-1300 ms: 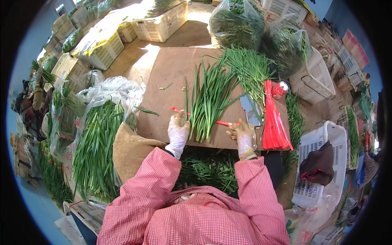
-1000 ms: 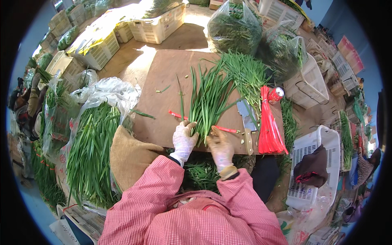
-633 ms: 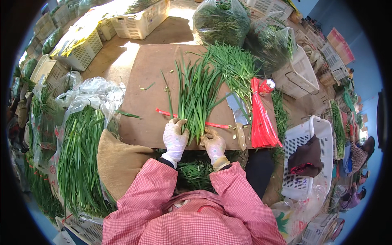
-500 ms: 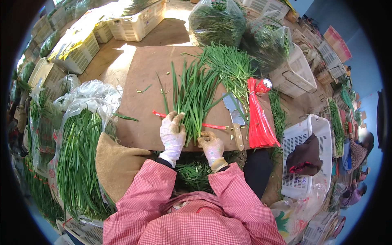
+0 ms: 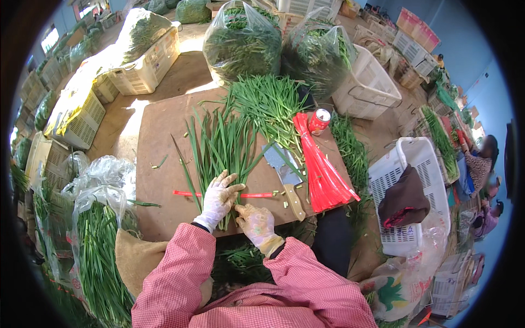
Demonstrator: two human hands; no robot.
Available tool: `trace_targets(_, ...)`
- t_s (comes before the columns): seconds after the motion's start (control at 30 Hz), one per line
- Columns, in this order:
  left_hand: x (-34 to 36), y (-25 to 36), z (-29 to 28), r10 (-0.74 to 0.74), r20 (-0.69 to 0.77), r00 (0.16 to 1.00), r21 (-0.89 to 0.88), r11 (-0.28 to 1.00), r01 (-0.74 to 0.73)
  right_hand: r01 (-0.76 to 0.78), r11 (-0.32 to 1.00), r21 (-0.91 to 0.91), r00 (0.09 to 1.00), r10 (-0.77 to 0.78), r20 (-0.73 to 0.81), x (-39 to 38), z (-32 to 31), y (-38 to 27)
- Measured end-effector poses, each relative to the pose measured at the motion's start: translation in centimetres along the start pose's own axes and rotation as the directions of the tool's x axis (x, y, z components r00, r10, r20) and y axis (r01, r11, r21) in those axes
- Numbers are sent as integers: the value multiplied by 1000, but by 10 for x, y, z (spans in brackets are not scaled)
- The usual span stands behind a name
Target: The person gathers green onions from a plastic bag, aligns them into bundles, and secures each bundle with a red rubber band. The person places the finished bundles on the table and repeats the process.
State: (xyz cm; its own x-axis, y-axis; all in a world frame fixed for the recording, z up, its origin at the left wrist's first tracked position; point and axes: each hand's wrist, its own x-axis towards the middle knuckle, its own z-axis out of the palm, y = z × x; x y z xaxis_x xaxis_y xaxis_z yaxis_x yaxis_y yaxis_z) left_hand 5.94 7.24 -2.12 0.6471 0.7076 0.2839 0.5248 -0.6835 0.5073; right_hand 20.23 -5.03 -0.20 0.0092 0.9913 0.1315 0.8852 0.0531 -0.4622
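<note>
A loose bunch of long green leaves like garlic chives [image 5: 221, 147] lies on the brown board [image 5: 156, 131], stem ends toward me. My left hand [image 5: 220, 198], in a pale patterned glove, rests across the lower stems with its fingers stretched out. Beside it, my right hand [image 5: 256, 223], in a stained glove, has curled fingers against the stem ends. A red strip [image 5: 258, 195] runs crosswise under the bunch. To the right lie a knife [image 5: 285, 174] with a wooden handle and a stack of red strips [image 5: 324, 172].
A larger heap of greens [image 5: 270, 106] covers the board's far side, near a red can [image 5: 319, 122]. Bagged greens [image 5: 243, 46] stand beyond. At right is a white crate [image 5: 402, 229] with a dark cloth [image 5: 404, 199]; at left, an open bag of greens [image 5: 101, 251].
The view has shifted, so the board sits lower and further left. My left hand's fingers have spread over the stems. My right hand stays by the stem ends, now angled more to the left.
</note>
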Motion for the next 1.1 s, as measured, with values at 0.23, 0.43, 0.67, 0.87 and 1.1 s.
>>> trace_targets(0.23, 5, 6, 3, -16, -28, 999, -9, 1000, 15, -14, 1000, -23, 1000, 14, -1, 3, 11, 4)
trace_targets(0.43, 7, 9, 4, -47, -47, 998, -27, 999, 46, 26, 892, 452, 823, -276, 497, -48, -37, 0)
trace_targets(0.67, 6, 9, 5, -67, -70, 995, -48, 997, 63, -72, 929, 363, 993, 99, -56, 44, -50, 50)
trace_targets(0.87, 6, 13, -2, -94, -46, 994, -44, 995, 92, 136, 970, -203, 991, -137, 7, 131, -24, 61)
trace_targets(1.1, 5, 14, 1, -122, -122, 985, -134, 985, 106, 353, 867, -353, 936, -331, 123, 141, -29, 63)
